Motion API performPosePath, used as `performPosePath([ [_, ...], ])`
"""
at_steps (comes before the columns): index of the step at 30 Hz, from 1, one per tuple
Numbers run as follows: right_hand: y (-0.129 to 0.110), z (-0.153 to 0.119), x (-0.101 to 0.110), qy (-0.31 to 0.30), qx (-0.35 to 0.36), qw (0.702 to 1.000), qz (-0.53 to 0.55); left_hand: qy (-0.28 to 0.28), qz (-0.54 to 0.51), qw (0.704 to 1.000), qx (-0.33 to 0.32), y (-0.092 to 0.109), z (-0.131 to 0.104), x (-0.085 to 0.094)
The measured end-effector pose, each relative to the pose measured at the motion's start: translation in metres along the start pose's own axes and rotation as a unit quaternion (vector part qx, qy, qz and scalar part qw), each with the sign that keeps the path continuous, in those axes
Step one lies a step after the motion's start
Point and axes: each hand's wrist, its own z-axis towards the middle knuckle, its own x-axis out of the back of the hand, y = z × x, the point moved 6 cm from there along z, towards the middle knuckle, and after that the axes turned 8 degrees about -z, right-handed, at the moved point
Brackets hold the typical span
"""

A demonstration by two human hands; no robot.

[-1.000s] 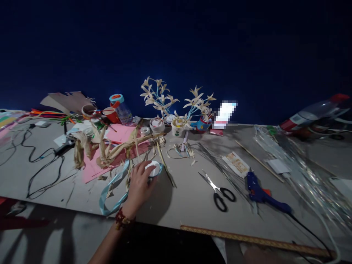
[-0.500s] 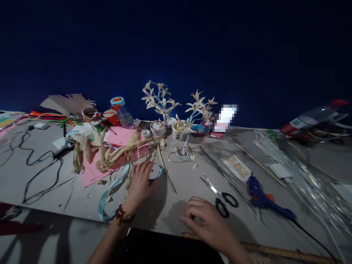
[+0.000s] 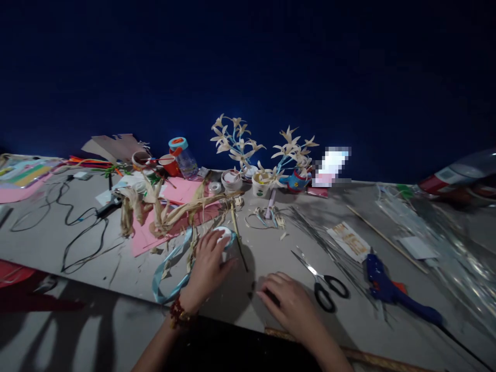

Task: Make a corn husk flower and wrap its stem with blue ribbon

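My left hand (image 3: 211, 263) reaches over a white spool of light blue ribbon (image 3: 225, 232), fingers stretched out and thumb apart. Its fingertips lie at the spool's near left side; how firmly they touch is hidden. A loop of the blue ribbon (image 3: 158, 281) trails left of the wrist to the table's front edge. Close to that edge, my right hand (image 3: 289, 305) is closed, its thumb and fingertips coming together. Whatever they may hold is hidden, and small dark bits lie by the tips. Black-handled scissors (image 3: 324, 289) rest just right of this hand.
Dried husks (image 3: 166, 219) lie on pink paper (image 3: 141, 243). Husk flowers (image 3: 238, 142) stand in small pots behind. To the right are thin wires (image 3: 318, 235), a blue glue gun (image 3: 403, 299), a stick (image 3: 387, 237) and plastic wrapping (image 3: 457, 268). Black cords (image 3: 62, 206) lie left.
The view has swung left, so things appear farther right. My left hand covers more of the spool's near side. My right hand's fingers have lowered and straightened a little toward the tabletop.
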Motion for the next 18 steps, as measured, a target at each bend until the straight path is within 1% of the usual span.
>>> performPosePath([
  [2, 0.002, 0.001, -0.001, -0.006, -0.003, 1.000, 0.000, 0.020, -0.062, 0.998, -0.014, 0.006, -0.007, 0.013],
  [5, 0.005, 0.010, 0.000, -0.008, -0.029, 1.000, -0.006, 0.061, -0.126, 0.990, 0.016, 0.010, -0.019, 0.031],
  [7, 0.004, 0.023, 0.002, -0.011, -0.054, 0.998, -0.024, 0.061, -0.153, 0.986, 0.027, 0.018, -0.025, 0.032],
  [8, 0.002, 0.031, 0.003, -0.015, -0.063, 0.997, -0.040, 0.046, -0.166, 0.985, 0.018, 0.025, -0.027, 0.028],
  [10, -0.005, 0.046, 0.005, -0.024, -0.071, 0.994, -0.085, -0.031, -0.190, 0.981, -0.020, 0.038, -0.032, 0.015],
  [11, -0.009, 0.053, 0.006, -0.030, -0.072, 0.991, -0.109, -0.063, -0.192, 0.979, -0.036, 0.040, -0.035, 0.010],
  [12, -0.012, 0.059, 0.006, -0.035, -0.073, 0.988, -0.131, -0.066, -0.186, 0.980, -0.032, 0.036, -0.036, 0.009],
  [13, -0.014, 0.064, 0.007, -0.039, -0.074, 0.985, -0.149, -0.029, -0.173, 0.985, -0.004, 0.025, -0.038, 0.015],
  [14, -0.016, 0.068, 0.006, -0.044, -0.077, 0.983, -0.161, 0.019, -0.147, 0.988, 0.034, 0.009, -0.039, 0.024],
  [16, -0.016, 0.073, 0.004, -0.058, -0.090, 0.980, -0.167, 0.114, -0.069, 0.983, 0.123, -0.026, -0.045, 0.047],
  [17, -0.015, 0.076, 0.002, -0.065, -0.098, 0.979, -0.164, 0.129, -0.021, 0.978, 0.161, -0.042, -0.047, 0.056],
  [18, -0.014, 0.078, 0.000, -0.072, -0.106, 0.979, -0.159, 0.117, 0.020, 0.975, 0.189, -0.056, -0.048, 0.061],
])
